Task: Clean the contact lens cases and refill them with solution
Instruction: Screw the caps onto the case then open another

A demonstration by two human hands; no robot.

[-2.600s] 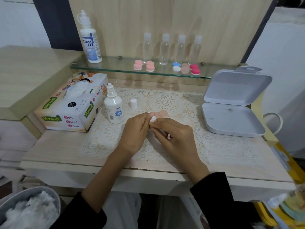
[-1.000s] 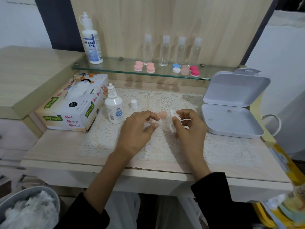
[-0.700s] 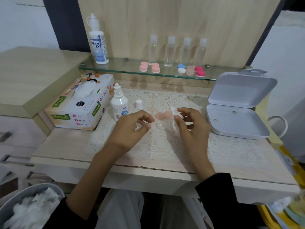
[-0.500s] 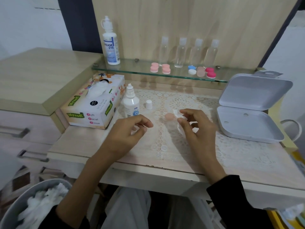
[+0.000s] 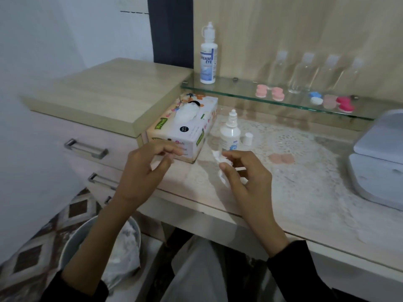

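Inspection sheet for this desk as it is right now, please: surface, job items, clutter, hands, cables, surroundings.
Surface: table covered by a lace mat.
Job's things: pink lens case lies on the mat, apart from both hands; small solution bottle stands uncapped, its cap beside it; tissue box left of the bottle; shelf lens cases on the glass shelf.
Clutter: open white box at the right edge; large bottle and four clear bottles on the shelf.
Hands: left hand loosely curled, nothing seen in it; right hand pinches a tissue wad.
Cables: nothing seen.
Surroundings: bin with used tissues below left; drawers at left.
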